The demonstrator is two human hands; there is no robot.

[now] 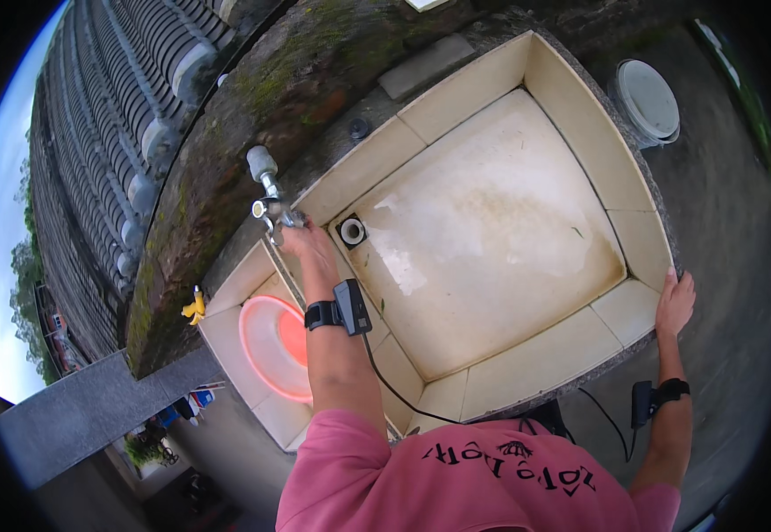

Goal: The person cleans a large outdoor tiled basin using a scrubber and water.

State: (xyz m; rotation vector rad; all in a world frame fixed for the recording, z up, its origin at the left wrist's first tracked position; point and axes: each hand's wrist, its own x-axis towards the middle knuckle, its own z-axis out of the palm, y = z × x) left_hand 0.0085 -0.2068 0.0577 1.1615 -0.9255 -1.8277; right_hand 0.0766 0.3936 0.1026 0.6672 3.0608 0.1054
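Note:
My left hand reaches to a chrome faucet at the back left of a tiled basin. Its fingers are around the lower metal part and are partly hidden by it. On the right, my right hand rests against the outer corner of the basin's rim, with nothing held in it. A thin film of water and brownish stains cover parts of the basin floor. Near the faucet, a round drain fitting sits in the floor's corner.
A pink plastic tub stands in the smaller tiled compartment at left, partly behind my forearm. Beside that compartment is a yellow-handled tap. A lidded white bucket stands beyond the right rim. A mossy wall borders the back.

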